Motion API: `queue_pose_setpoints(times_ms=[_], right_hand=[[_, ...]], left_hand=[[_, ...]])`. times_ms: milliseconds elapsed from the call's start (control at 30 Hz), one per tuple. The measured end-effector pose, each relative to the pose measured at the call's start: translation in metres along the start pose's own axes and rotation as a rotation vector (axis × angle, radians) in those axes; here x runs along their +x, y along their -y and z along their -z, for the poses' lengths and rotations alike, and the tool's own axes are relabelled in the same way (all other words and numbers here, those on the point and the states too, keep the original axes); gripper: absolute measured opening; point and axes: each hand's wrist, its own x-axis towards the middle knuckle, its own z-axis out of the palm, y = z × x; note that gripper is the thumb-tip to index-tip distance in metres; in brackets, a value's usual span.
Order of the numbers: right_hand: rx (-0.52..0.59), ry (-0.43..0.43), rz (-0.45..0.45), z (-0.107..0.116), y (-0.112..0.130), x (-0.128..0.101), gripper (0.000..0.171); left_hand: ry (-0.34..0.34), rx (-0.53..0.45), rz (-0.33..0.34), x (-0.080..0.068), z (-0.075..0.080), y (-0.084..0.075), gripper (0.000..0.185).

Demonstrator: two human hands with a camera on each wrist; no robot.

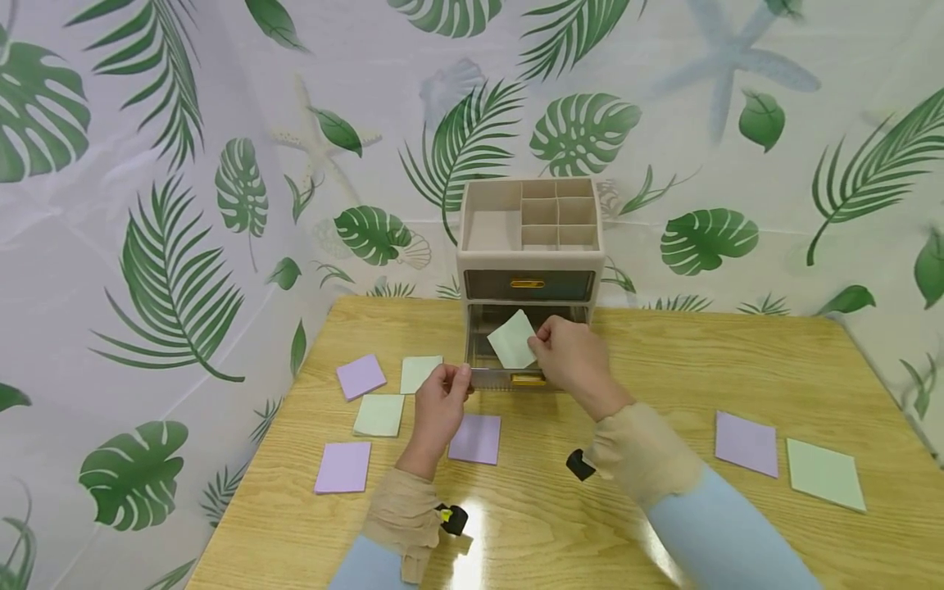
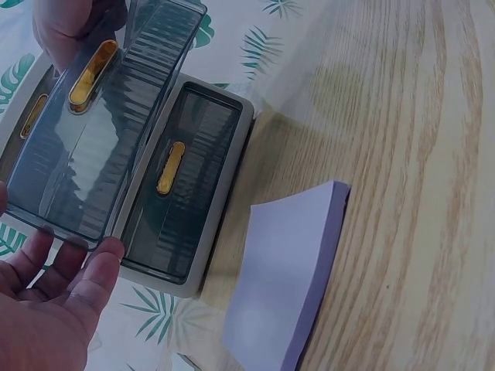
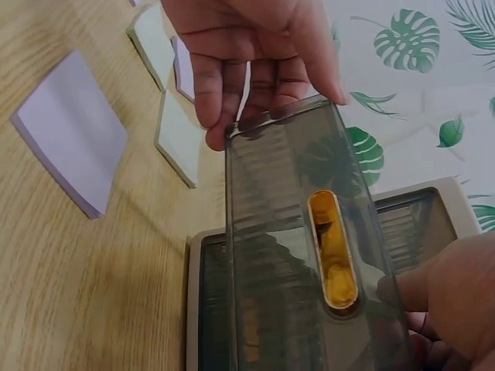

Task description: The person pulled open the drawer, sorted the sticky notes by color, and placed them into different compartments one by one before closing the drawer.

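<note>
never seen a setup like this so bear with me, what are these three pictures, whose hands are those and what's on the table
There is no machine here: a person works with two bare hands and wears three cameras. The wide picture comes from the head camera, looking down at a wooden table. The other two come from cameras on the left and right wrists, so they show the same spot close up.

At the back of the table stands a small beige drawer organizer. Its lower drawer is pulled out. The left hand grips the drawer's front corner. The right hand holds a green sticky-note pad over the open drawer. More green and purple pads lie scattered on the table.
</note>
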Motion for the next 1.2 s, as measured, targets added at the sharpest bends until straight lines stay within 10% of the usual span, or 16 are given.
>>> queue_pose_setpoints(times_ms=[1200], right_hand=[[0.024, 0.432, -0.049, -0.002, 0.016, 0.025, 0.043]], left_hand=[[0.033, -0.001, 0.025, 0.001, 0.002, 0.001, 0.043]])
